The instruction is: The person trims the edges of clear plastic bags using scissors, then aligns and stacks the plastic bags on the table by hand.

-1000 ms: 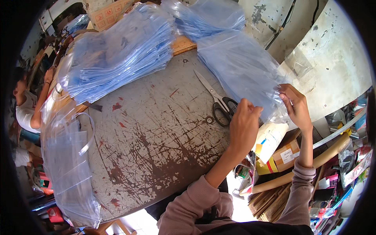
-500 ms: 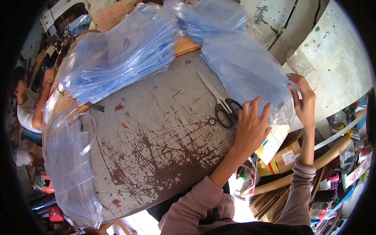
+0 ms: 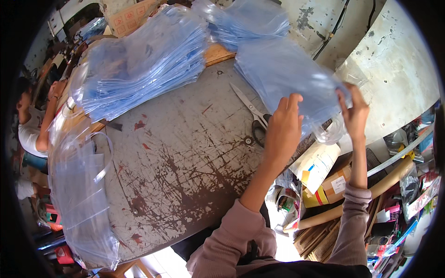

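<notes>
My left hand (image 3: 282, 132) and my right hand (image 3: 354, 113) both grip the near edge of a stack of clear bluish plastic bags (image 3: 287, 74), lifted a little off the right side of a scratched grey metal table (image 3: 185, 176). A pair of scissors (image 3: 252, 116) lies on the table just left of my left hand. A large heap of the same bluish bags (image 3: 143, 60) lies across the table's far left.
More clear bags (image 3: 81, 199) hang over the table's left edge. Another person (image 3: 32, 120) sits at the far left. Cardboard boxes (image 3: 324, 180), cardboard tubes (image 3: 371, 192) and clutter fill the floor at the right. A stained wall (image 3: 398, 69) stands behind.
Both hands have risen and moved away from me along the bag stack, lifting its near edge off the table. The scissors have not moved.
</notes>
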`<state>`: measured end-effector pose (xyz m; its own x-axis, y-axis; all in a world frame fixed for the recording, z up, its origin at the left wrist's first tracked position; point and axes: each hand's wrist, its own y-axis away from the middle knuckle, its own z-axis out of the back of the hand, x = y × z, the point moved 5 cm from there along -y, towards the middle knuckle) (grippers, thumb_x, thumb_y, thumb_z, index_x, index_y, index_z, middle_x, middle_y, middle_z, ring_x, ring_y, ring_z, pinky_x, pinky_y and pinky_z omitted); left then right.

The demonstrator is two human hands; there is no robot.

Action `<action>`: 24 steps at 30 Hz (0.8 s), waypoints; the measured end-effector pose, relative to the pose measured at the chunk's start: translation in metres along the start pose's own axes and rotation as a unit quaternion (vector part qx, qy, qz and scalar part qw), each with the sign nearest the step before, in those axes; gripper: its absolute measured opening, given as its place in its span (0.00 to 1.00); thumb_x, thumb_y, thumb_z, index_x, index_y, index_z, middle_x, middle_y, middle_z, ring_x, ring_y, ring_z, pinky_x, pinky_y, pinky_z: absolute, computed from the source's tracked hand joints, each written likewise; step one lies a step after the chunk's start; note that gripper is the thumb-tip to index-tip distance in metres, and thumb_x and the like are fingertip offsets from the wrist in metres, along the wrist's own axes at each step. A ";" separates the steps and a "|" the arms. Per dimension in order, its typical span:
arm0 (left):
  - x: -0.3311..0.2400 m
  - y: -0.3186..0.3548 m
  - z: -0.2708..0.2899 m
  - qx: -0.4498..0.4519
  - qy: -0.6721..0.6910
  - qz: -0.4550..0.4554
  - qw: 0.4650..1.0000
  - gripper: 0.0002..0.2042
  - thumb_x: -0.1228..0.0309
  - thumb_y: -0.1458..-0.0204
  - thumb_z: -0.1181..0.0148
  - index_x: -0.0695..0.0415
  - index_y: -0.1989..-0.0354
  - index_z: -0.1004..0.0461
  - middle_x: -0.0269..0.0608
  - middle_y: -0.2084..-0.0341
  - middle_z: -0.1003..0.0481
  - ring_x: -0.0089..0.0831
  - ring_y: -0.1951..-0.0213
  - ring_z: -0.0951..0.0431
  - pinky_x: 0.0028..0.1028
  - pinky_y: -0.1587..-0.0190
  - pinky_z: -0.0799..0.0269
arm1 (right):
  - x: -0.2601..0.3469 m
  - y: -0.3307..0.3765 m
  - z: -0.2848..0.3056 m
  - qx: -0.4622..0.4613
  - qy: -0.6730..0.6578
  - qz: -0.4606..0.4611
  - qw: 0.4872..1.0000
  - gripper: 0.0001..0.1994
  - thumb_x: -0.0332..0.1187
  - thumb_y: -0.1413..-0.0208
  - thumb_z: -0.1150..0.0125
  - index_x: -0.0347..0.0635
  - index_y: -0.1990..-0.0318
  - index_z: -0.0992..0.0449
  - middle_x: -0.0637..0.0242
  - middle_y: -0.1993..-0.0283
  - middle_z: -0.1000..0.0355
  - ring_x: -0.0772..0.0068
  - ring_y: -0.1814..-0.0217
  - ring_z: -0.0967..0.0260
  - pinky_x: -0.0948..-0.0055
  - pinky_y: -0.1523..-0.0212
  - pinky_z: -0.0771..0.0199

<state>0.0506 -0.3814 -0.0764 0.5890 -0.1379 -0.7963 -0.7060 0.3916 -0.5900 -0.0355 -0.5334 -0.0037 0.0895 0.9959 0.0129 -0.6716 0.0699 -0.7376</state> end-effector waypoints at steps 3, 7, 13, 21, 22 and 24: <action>0.011 -0.009 0.002 0.117 -0.246 -0.017 0.962 0.14 0.75 0.60 0.36 0.56 0.62 0.29 0.43 0.64 0.28 0.41 0.62 0.26 0.36 0.61 0.29 | -0.003 -0.007 0.016 -0.086 0.059 0.007 0.994 0.13 0.21 0.57 0.40 0.39 0.61 0.29 0.58 0.58 0.29 0.55 0.60 0.29 0.67 0.62 0.28; 0.028 -0.035 -0.003 0.363 -0.333 -0.032 0.870 0.13 0.65 0.64 0.33 0.56 0.70 0.25 0.39 0.69 0.26 0.37 0.62 0.26 0.36 0.61 0.30 | 0.017 0.002 -0.003 -0.011 0.079 0.105 0.991 0.17 0.17 0.62 0.43 0.41 0.60 0.29 0.61 0.54 0.31 0.56 0.59 0.29 0.67 0.63 0.26; 0.027 -0.033 -0.005 0.399 -0.292 -0.178 0.851 0.11 0.60 0.62 0.35 0.55 0.76 0.23 0.38 0.76 0.25 0.38 0.69 0.24 0.36 0.67 0.29 | 0.023 0.020 -0.029 0.072 0.042 0.105 0.991 0.17 0.19 0.63 0.41 0.43 0.62 0.30 0.65 0.55 0.32 0.60 0.61 0.29 0.67 0.70 0.26; 0.008 -0.034 -0.005 0.239 -0.237 -0.270 0.902 0.14 0.61 0.60 0.35 0.57 0.70 0.25 0.42 0.72 0.26 0.40 0.71 0.24 0.33 0.70 0.27 | 0.030 0.029 -0.041 0.021 0.036 -0.016 0.999 0.15 0.33 0.59 0.32 0.40 0.64 0.29 0.61 0.60 0.30 0.56 0.69 0.29 0.68 0.72 0.29; 0.005 -0.031 0.004 0.207 -0.169 -0.199 0.943 0.17 0.63 0.62 0.34 0.56 0.64 0.27 0.46 0.66 0.29 0.41 0.68 0.25 0.35 0.67 0.28 | 0.025 0.028 -0.042 0.022 0.038 -0.019 0.999 0.15 0.33 0.59 0.32 0.40 0.64 0.29 0.61 0.60 0.30 0.56 0.69 0.29 0.68 0.72 0.29; 0.012 -0.023 0.012 0.176 -0.099 -0.124 0.972 0.21 0.64 0.63 0.33 0.55 0.59 0.30 0.50 0.60 0.32 0.43 0.64 0.25 0.37 0.65 0.28 | 0.005 0.021 -0.038 -0.050 0.008 -0.062 0.997 0.14 0.31 0.58 0.33 0.38 0.64 0.28 0.59 0.65 0.28 0.55 0.70 0.29 0.68 0.71 0.29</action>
<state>0.0787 -0.3807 -0.0704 0.8124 -0.1037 -0.5737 -0.3753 0.6601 -0.6507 -0.0215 -0.5287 -0.0449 0.1806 0.9786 0.0983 -0.5778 0.1864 -0.7946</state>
